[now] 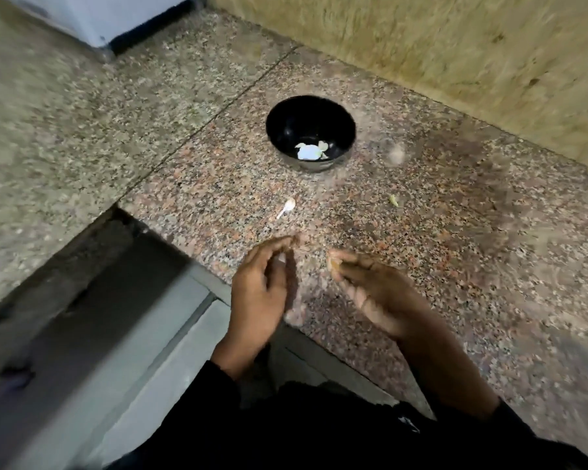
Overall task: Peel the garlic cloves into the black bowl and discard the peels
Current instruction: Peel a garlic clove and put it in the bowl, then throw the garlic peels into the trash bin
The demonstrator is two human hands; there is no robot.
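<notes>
The black bowl (pixel 340 113) stands on the granite counter beyond my hands, with a few pale garlic pieces (pixel 309 151) at its bottom. My right hand (pixel 374 290) hovers over the counter's front part, its fingertips pinched on a small yellowish garlic piece (pixel 335 263). My left hand (pixel 257 290) is just left of it, fingers stretched forward and close together. A whitish speck shows by its thumb, too blurred to identify. A white peel (pixel 287 206) lies on the counter between my hands and the bowl.
A small yellowish scrap (pixel 393 200) lies right of the peel, and a blurred pale scrap (pixel 396 153) right of the bowl. The granite counter (pixel 455 232) ends in a step-down edge at my left. A wall runs behind the bowl; a white appliance sits far left.
</notes>
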